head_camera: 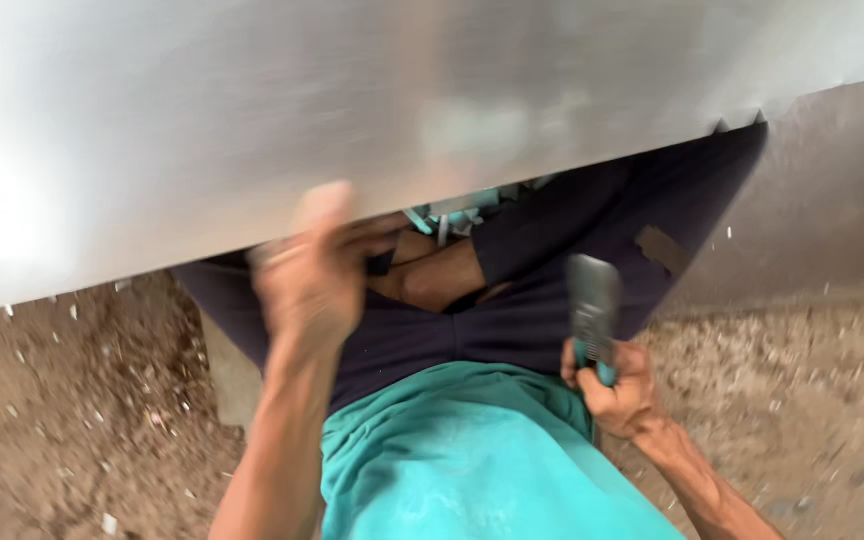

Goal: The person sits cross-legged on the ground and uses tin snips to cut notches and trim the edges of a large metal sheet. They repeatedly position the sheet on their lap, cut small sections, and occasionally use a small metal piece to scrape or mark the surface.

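Observation:
A large shiny metal sheet (372, 110) fills the upper part of the view, tilted, with a jagged cut edge at the upper right. My left hand (312, 270) grips its lower edge near the middle, blurred by motion. My right hand (617, 385) is closed on a tool (592, 300) with a teal handle and a dark grey head that points up, a little below the sheet's edge. My lap, in dark trousers (512, 330) and a teal shirt (462, 460), lies under the sheet.
Brown dirt ground (82, 400) strewn with small pale metal chips lies left and right of me. A grey wall (832, 200) rises at the right behind the sheet.

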